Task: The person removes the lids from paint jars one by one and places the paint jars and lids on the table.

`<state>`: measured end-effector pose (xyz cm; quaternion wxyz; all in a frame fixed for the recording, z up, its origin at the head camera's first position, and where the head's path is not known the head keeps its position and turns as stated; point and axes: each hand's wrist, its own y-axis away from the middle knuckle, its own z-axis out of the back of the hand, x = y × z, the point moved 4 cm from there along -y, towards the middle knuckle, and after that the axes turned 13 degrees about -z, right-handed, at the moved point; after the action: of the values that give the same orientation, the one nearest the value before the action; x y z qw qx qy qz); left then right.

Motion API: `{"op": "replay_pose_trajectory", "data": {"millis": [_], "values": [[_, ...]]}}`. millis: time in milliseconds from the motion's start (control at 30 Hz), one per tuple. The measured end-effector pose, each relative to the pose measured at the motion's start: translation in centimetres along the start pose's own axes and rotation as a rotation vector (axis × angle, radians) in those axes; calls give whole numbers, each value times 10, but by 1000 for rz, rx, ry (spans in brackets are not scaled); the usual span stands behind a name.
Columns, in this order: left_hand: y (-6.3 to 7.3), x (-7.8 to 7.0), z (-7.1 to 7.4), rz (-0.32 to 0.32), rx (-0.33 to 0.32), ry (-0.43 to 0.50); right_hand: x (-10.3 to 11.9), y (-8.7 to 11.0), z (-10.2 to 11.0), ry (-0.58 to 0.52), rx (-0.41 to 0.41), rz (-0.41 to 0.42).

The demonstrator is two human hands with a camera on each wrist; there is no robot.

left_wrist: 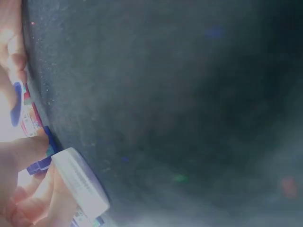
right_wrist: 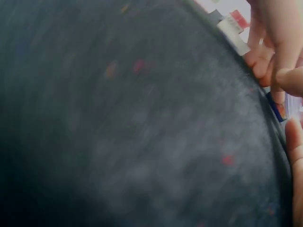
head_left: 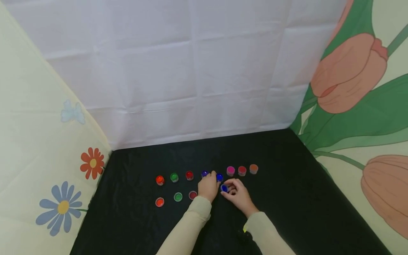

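Observation:
Small paint pots lie in the head view on a black cloth. My left hand (head_left: 208,186) is among the blue ones, its fingertips at a blue paint pot (head_left: 219,177); the left wrist view shows finger and thumb round a blue pot (left_wrist: 41,163). A darker blue pot (head_left: 205,173) is partly covered by that hand. Just to the right, my right hand (head_left: 238,196) pinches a round blue lid (head_left: 224,188) with a pale rim, tilted toward the camera. The lid (left_wrist: 16,105) appears edge-on in the left wrist view.
Left in the back row are orange (head_left: 160,180), green (head_left: 174,177) and red (head_left: 189,175) pots; right are pink (head_left: 231,171), rosy (head_left: 242,171) and brownish-orange (head_left: 253,169) ones. In front lie orange (head_left: 159,202), green (head_left: 178,197) and dark red (head_left: 192,195) round pieces. A white cloth (head_left: 197,88) hangs behind.

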<state>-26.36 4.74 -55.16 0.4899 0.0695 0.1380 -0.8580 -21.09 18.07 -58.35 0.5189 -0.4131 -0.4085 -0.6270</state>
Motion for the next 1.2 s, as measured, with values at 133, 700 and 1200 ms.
{"op": "replay_pose_trajectory", "data": {"millis": [133,700,1200], "values": [[-3,-3,3,11,4,-5,3,2,-3,119,42,109],[-11,-12,0,124,-5,-26,9,4,-4,250,138,149],[-5,-8,6,114,-58,101,10,6,0,237,173,119]]}}
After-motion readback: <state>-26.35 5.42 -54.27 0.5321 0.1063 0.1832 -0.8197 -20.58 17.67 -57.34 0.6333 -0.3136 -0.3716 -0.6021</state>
